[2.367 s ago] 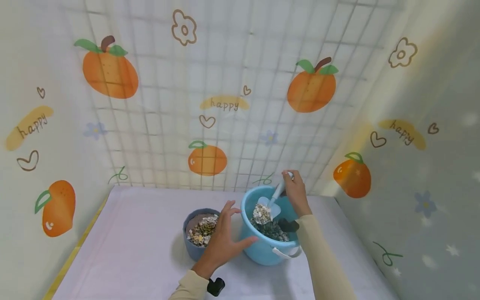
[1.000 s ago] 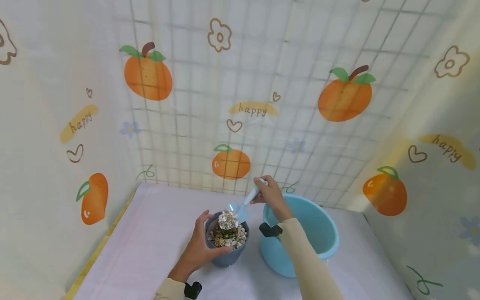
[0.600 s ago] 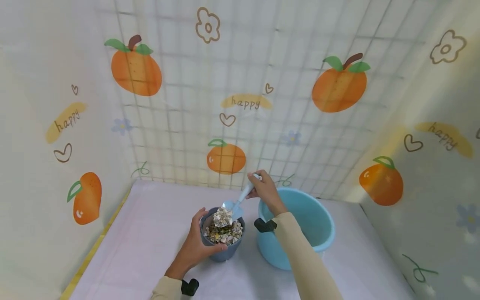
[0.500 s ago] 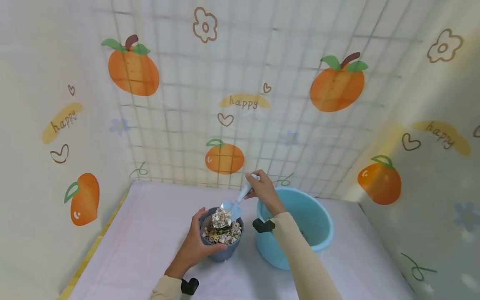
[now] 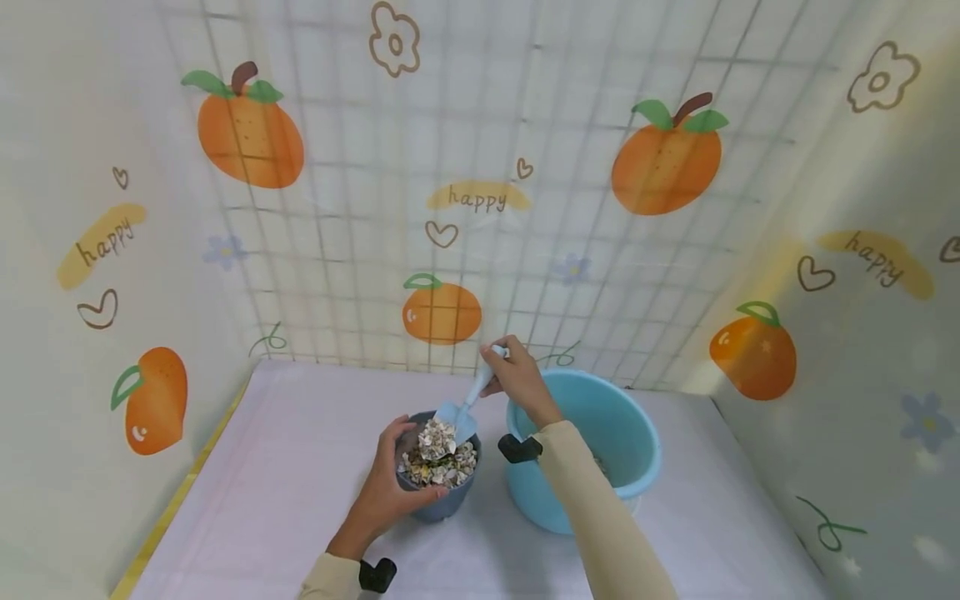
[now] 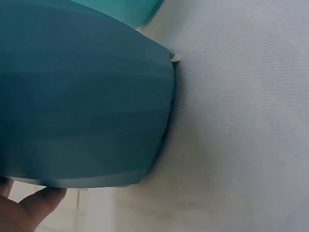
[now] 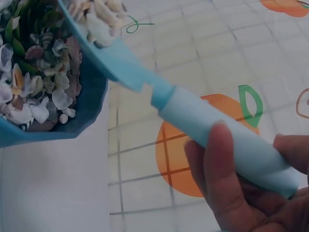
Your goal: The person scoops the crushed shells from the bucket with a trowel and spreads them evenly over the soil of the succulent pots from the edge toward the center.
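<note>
My left hand [image 5: 386, 496] holds a blue-grey flower pot [image 5: 444, 505] from the left, thumb at its near rim and fingers along the far side. Shells and a small green-leaved plant [image 7: 19, 41] fill the pot. In the left wrist view the pot wall [image 6: 82, 96] hides most of that hand. My right hand [image 5: 521, 382] grips the handle of a light blue toy shovel [image 5: 474, 393], seen close in the right wrist view. Its blade, heaped with small shells [image 5: 437, 438], hangs over the pot, tilted down to the left.
A light blue bucket [image 5: 542, 500] stands right of the pot, under my right forearm, with some contents partly visible inside. A white cloth [image 5: 262, 500] covers the table. Fruit-printed curtains [image 5: 352, 275] enclose the back and sides.
My right hand has carried the loaded shovel left from the bucket to above the pot. The left hand has taken hold of the pot. Over the last half second little differs.
</note>
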The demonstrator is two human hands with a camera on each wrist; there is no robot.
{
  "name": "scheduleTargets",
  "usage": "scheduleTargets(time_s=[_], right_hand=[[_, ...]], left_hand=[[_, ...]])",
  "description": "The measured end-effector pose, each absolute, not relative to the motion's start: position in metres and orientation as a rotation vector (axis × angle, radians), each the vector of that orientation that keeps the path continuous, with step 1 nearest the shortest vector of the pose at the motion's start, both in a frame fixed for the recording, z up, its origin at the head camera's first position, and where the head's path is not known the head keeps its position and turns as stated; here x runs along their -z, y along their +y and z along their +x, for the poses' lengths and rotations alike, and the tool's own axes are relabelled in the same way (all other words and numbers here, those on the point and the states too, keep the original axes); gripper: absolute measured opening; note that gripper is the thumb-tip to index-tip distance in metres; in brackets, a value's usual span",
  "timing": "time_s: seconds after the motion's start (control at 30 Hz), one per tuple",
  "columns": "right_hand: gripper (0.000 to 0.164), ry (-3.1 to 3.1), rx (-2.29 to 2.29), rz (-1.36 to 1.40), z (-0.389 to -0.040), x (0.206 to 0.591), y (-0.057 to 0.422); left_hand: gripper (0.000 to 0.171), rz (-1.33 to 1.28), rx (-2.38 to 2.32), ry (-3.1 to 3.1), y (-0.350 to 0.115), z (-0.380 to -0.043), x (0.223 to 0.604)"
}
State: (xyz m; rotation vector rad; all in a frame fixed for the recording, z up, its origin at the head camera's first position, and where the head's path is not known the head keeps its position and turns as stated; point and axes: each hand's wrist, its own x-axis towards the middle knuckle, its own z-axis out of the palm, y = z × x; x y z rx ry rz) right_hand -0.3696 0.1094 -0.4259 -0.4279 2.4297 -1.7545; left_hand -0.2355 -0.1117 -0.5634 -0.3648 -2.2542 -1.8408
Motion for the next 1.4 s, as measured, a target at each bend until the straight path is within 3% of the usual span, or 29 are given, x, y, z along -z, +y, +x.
scheduleTargets(time_s=[0.5,0.67,0.9,1.4], right_hand=[[0.033,2.474,1.708,-0.436,-0.368,0.426,0.109],[0.035,2.465,1.695,-0.44,-0.363,0.419,0.109],[0.036,2.479,1.702,-0.435,-0.365,0.423,0.108],[0.044,2.488,1.705,-0.428,-0.366,0.425,0.109]], left_hand=[[0.106,-0.309,1.847,-2.27,-0.105,-0.214,0.526],[0.106,-0.301,1.845,-2.259,-0.105,-0.215,0.527],[0.114,-0.247,1.772,-2.294,-0.107,-0.23,0.561],[0.115,-0.218,1.739,-2.288,-0.103,-0.225,0.555]])
